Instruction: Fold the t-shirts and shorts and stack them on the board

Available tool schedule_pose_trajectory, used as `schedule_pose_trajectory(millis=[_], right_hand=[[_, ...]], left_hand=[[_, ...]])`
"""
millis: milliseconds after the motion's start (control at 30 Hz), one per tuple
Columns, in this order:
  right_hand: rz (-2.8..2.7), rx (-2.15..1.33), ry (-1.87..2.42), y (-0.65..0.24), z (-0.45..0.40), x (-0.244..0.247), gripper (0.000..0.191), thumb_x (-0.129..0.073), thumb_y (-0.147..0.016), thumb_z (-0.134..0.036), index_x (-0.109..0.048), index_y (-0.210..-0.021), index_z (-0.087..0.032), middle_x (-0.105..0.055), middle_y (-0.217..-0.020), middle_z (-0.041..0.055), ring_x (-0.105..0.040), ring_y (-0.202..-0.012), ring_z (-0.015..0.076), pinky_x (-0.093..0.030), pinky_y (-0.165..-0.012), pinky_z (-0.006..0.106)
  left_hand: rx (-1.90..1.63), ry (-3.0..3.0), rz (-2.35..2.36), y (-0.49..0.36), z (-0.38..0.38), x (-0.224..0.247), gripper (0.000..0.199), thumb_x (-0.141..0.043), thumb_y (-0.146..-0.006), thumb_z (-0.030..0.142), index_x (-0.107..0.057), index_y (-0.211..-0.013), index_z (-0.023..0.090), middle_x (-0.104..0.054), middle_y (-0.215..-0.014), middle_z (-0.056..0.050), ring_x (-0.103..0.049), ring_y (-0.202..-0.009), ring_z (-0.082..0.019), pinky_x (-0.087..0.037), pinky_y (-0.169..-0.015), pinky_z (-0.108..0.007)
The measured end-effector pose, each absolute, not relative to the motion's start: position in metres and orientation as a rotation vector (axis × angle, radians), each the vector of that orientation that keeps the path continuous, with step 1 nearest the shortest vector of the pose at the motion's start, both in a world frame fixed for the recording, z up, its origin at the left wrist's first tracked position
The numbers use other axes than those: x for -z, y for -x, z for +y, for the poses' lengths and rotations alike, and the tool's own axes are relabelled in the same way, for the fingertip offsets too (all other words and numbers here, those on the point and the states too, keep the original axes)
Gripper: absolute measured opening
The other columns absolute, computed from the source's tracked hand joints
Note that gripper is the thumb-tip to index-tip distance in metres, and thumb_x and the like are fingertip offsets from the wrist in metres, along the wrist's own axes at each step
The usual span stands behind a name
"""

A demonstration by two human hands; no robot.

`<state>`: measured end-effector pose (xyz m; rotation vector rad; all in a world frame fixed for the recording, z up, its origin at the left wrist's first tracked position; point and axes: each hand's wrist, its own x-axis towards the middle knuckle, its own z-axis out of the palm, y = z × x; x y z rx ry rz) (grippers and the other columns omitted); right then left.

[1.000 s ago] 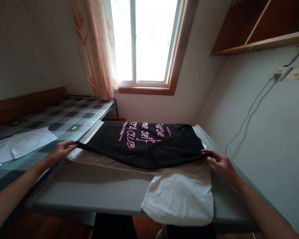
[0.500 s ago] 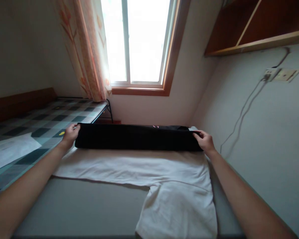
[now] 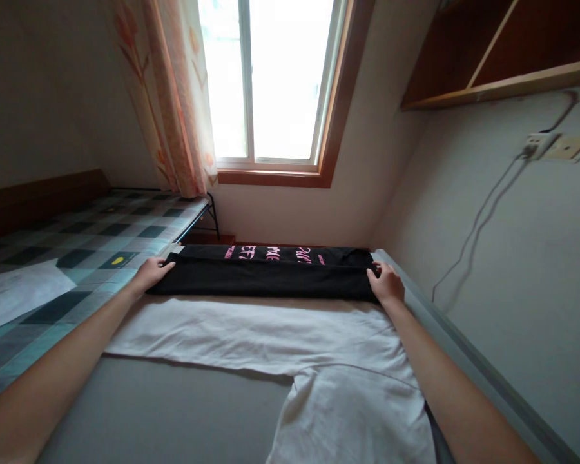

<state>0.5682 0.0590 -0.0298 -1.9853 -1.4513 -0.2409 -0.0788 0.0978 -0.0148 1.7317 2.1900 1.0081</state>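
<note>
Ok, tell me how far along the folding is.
Looks done: the near side of the black shirt is folded over, covering part of the pink lettering.
In hand: the left hand and right hand hold opposite ends of that fold.
Apparently left: the far strip, its lettering still uncovered, and the white shirt, spread with a sleeve out.

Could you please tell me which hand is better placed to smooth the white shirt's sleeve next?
Probably the right hand; it is nearer the sleeve, while the left hand is at the opposite end of the black shirt.
</note>
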Motion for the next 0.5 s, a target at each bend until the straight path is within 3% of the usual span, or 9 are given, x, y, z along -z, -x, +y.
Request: schedule_pose_trajectory(millis=[267,500], right_hand=[[-1.455,0.303,2.143,-0.56,0.045,0.028,0.039,-0.046,-0.087,-0.035,-0.068,-0.113,-0.016,-0.065,-0.11,0.0175,-0.06,-0.099,0.0311,-0.045,-0.083,0.045],[-1.609,0.285,2.125,-0.56,0.045,0.034,0.046,-0.042,-0.089,-0.034,-0.062,-0.127,-0.016,-0.065,-0.12,0.0173,-0.057,-0.105,0.0332,-0.044,-0.087,0.049]], left_hand=[[-0.818,-1.817,2.393,0.067,0.078,0.03,0.046,-0.052,-0.073,0.047,-0.067,-0.1,0.013,-0.071,-0.103,-0.017,-0.067,-0.096,-0.033,-0.052,-0.077,-0.035],[-1.121,-1.661,2.416,0.058,0.066,0.038,0.04,-0.051,-0.076,0.046,-0.066,-0.098,0.016,-0.072,-0.097,-0.015,-0.067,-0.094,-0.031,-0.052,-0.079,-0.036]])
